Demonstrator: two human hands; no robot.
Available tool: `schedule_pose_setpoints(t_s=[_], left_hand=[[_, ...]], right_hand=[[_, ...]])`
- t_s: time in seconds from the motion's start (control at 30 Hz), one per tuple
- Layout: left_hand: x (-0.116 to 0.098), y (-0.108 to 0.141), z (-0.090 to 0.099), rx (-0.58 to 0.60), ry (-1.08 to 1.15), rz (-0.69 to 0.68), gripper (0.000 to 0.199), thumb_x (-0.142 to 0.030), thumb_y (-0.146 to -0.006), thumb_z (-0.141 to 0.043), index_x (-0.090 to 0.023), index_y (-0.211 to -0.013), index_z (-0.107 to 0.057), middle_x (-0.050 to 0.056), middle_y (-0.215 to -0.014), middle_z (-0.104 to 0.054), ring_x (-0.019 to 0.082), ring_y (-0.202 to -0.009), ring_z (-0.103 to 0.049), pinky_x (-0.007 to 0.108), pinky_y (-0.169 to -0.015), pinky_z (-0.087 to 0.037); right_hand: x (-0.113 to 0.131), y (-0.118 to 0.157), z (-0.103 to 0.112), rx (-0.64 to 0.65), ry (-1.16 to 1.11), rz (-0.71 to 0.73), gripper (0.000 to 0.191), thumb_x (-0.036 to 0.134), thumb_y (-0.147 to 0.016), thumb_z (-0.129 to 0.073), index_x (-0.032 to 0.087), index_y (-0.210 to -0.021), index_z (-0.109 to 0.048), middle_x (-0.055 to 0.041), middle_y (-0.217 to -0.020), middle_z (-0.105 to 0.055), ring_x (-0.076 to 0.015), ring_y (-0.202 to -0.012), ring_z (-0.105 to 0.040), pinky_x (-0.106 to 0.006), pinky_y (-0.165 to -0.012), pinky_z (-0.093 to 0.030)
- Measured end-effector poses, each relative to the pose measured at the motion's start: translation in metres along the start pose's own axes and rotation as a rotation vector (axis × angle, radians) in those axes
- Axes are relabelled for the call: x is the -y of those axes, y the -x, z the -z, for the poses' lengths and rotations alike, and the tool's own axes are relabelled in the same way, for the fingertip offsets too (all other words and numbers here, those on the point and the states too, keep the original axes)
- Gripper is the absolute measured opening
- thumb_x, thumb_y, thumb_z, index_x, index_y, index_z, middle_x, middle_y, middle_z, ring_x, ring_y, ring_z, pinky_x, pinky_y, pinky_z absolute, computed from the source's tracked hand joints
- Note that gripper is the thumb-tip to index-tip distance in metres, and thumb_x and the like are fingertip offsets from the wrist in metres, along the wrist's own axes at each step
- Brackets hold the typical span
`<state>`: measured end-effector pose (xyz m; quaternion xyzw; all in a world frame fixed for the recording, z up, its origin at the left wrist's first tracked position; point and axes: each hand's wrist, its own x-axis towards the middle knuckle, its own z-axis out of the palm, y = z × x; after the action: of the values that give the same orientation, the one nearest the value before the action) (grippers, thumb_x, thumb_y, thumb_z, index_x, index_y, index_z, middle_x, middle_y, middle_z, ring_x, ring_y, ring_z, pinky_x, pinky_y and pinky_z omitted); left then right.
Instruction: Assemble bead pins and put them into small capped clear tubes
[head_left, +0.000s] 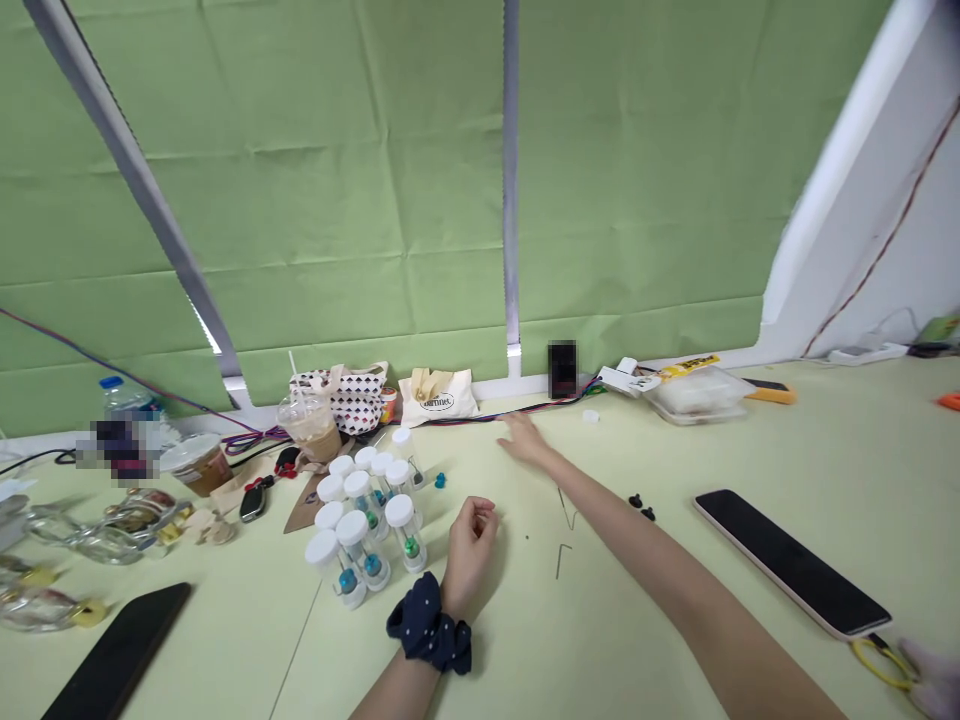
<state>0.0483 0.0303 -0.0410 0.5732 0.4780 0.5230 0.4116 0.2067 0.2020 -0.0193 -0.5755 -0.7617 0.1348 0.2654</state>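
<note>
Nearest the camera is the left hand [471, 545], its wrist ringed by a dark dotted scrunchie [430, 634]. The fingers are curled into a loose fist resting on the pale green table [600, 640]; whether something small is pinched inside cannot be told.

Starting at the table's left edge, a dark phone [112, 655] lies flat at the near left corner, and clear glass pieces with gold fittings [82, 535] are spread behind it, probably pushed aside to leave the middle free. Farther back, toward the far edge, stand a water bottle [124, 398], a lidded cup of brown drink [196, 462] and an iced coffee cup [309, 425] with a straw, lined up out of the working area.

Just left of the fist is the cluster of small clear vials with white caps [364, 515]. They stand upright and close together, some touching, each showing a small blue or green part near the bottom. Packed this way they appear to be sorted stock kept within easy reach.

Right of the fist, two thin bent wires [564, 535] lie on bare table. The right hand [525, 440] stretches over them toward the far edge, open and flat, palm down, holding nothing, with a small white cap [590, 416] lying loose a little beyond it. Two small black pieces [641, 506] sit beside the forearm, and a second phone [791, 562] lies face up toward the right edge.
</note>
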Motion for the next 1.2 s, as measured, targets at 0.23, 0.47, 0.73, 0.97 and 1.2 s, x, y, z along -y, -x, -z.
schedule_pose_setpoints(t_s=[0.23,0.47,0.73,0.97,1.2], left_hand=[[-0.007,0.004,-0.001,-0.001,-0.062,0.012,0.020,-0.038,-0.078,-0.053,-0.019,-0.082,-0.055,-0.004,-0.059,-0.043,0.011,-0.053,-0.039,0.022,-0.051,-0.029],[-0.006,0.003,-0.002,-0.005,-0.112,-0.011,0.021,-0.039,-0.079,-0.052,-0.018,-0.080,-0.056,-0.003,-0.058,-0.044,0.012,-0.054,-0.040,0.023,-0.052,-0.030],[-0.009,0.003,-0.003,-0.005,-0.185,-0.081,0.014,-0.031,-0.080,-0.050,-0.019,-0.079,-0.056,-0.001,-0.063,-0.050,0.014,-0.058,-0.045,0.025,-0.056,-0.035],[-0.011,0.006,-0.002,-0.094,-0.193,-0.136,0.014,-0.030,-0.082,-0.047,-0.019,-0.083,-0.055,0.002,-0.075,-0.055,0.015,-0.064,-0.050,0.026,-0.061,-0.039],[-0.007,0.003,0.006,-0.279,-0.140,-0.168,0.012,-0.030,-0.084,-0.045,-0.020,-0.087,-0.050,0.003,-0.079,-0.054,0.017,-0.071,-0.052,0.029,-0.068,-0.040]], right_hand=[[-0.115,0.006,0.055,-0.098,0.229,-0.460,0.075,0.052,-0.071,-0.060,0.025,-0.135,-0.032,-0.0165,-0.145,-0.007,-0.0429,-0.131,-0.003,-0.061,-0.094,-0.017],[-0.148,-0.006,0.065,0.085,0.258,-0.446,0.074,0.061,-0.072,-0.054,0.022,-0.133,-0.037,-0.0171,-0.138,-0.030,-0.0357,-0.127,-0.026,-0.052,-0.095,-0.025],[-0.071,0.037,0.018,0.200,0.148,-0.116,0.050,0.035,-0.082,-0.052,0.016,-0.128,-0.046,-0.0160,-0.138,-0.035,-0.0277,-0.130,-0.026,-0.042,-0.102,-0.022],[0.013,0.086,-0.017,0.339,-0.022,0.152,0.058,0.032,-0.070,-0.066,0.021,-0.125,-0.050,-0.0126,-0.136,-0.039,-0.0280,-0.128,-0.031,-0.040,-0.101,-0.029],[0.085,0.046,-0.044,0.380,-0.066,0.185,0.078,0.017,-0.058,-0.072,0.034,-0.127,-0.043,-0.0105,-0.138,-0.035,-0.0359,-0.121,-0.037,-0.052,-0.088,-0.036]])
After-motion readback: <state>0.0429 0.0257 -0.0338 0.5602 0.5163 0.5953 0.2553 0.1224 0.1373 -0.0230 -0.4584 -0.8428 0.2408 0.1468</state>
